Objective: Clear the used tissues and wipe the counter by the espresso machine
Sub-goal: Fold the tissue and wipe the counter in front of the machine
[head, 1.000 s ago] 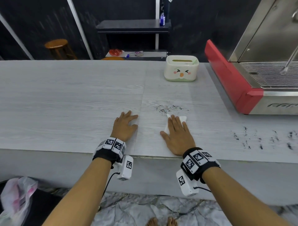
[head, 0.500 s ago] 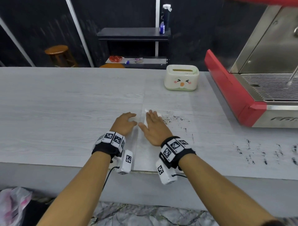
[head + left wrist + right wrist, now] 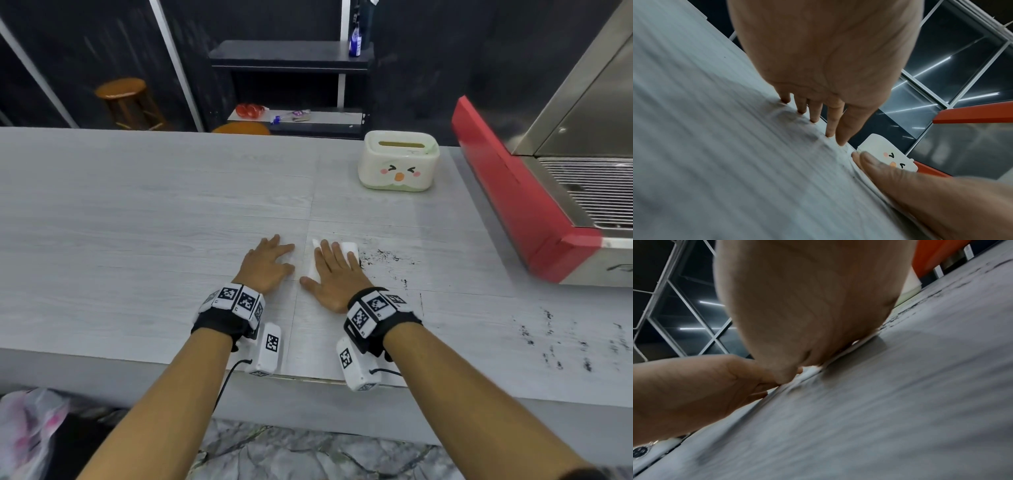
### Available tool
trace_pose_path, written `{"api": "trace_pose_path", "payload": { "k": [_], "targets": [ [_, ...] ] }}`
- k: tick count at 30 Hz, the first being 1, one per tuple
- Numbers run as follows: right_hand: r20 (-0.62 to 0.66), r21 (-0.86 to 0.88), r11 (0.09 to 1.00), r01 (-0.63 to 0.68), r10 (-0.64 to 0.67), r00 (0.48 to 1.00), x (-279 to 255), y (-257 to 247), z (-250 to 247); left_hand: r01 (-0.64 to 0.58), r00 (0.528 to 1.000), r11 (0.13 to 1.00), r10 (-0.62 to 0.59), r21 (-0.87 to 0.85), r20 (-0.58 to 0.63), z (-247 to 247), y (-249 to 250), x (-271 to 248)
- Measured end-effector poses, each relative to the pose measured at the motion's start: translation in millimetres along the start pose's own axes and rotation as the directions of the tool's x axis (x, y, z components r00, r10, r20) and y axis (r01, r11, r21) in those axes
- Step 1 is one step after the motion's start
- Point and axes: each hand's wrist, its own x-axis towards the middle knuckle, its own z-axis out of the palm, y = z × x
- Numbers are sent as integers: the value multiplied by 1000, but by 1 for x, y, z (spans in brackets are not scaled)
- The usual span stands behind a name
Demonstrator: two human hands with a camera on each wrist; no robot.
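Note:
A white tissue (image 3: 350, 247) lies flat on the pale wood-grain counter (image 3: 137, 222). My right hand (image 3: 334, 255) presses on it with straight fingers. Dark coffee grounds (image 3: 387, 256) are smeared just right of the tissue. My left hand (image 3: 277, 250) rests flat on the counter just left of the right hand and holds nothing. The right wrist view shows the tissue's edge (image 3: 840, 356) under my palm. The left wrist view shows my left fingers (image 3: 813, 113) touching the counter. The red and steel espresso machine (image 3: 513, 198) stands at the right.
A cream tissue box with a face (image 3: 399, 161) stands near the counter's far edge, left of the machine. More dark specks (image 3: 565, 342) dot the counter at the front right. A plastic bag (image 3: 27, 431) sits on the floor at the lower left. A stool and shelves stand beyond the counter.
My right hand slid the tissue left, close to my left hand, so the grounds now lie to its right, spread thinner. The left hand stayed in place.

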Motion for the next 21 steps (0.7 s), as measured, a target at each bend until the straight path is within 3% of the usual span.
{"api": "trace_pose_path", "payload": {
  "k": [15,21],
  "targets": [
    [25,137,968,-211,210,977,-65,82,-11,5,1000,1000,-5,3,12,6,16,-3],
    [-85,159,984,-84,98,991,-49,53,-34,-12,1000,999,12,-36,2,3,22,11]
  ]
}}
